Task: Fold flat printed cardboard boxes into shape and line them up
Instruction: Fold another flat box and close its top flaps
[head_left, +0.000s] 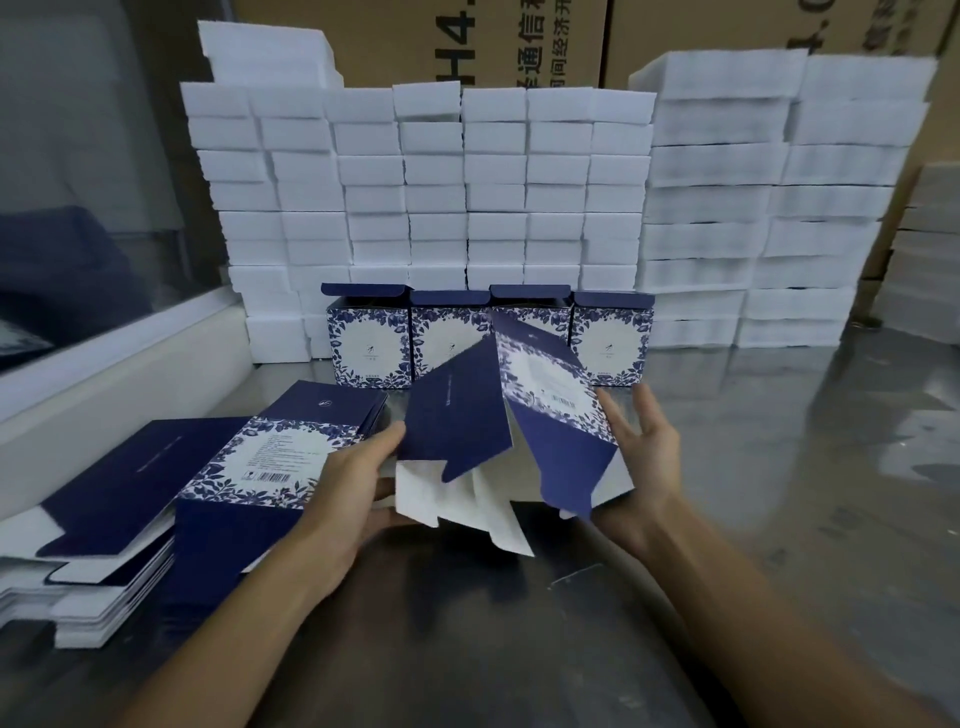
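Note:
A half-opened blue-and-white printed box (498, 415) hangs above the steel table between my hands, its white inner flaps pointing down toward me. My left hand (353, 483) grips its left panel, thumb on top and fingers underneath. My right hand (644, 457) presses against its right printed panel with straight, spread fingers. Several folded boxes (610, 343) stand in a row behind it, lids up. A stack of flat boxes (171, 483) lies at my left.
Tall stacks of white foam blocks (467, 182) wall off the back of the steel table (779, 467). Brown printed cartons (467, 41) stand behind them. A white ledge (104, 364) runs along the left side.

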